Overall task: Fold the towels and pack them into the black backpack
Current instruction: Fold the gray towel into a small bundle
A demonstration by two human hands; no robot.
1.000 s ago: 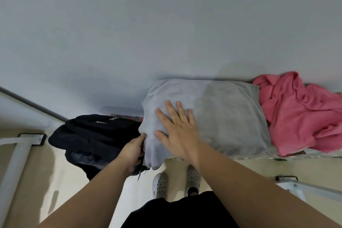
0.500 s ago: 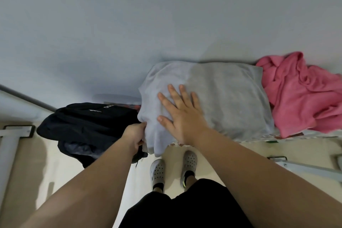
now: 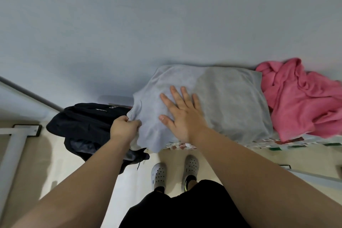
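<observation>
Fingers (image 3: 134, 122) of left hand (image 3: 125, 128) pinched folded grey towel (image 3: 231, 102), right hand (image 3: 183, 116) flat atop; pink towel (image 3: 303, 98) right unfolded, neither inside black backpack (image 3: 87, 126).

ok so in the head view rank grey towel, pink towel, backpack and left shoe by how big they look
1. grey towel
2. pink towel and backpack: too alike to rank; the pink one runs off frame
3. left shoe

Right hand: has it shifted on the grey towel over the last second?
No. The right hand lies flat at the same spot on the grey towel, equally far from the pink towel; only the view shifted.
</observation>
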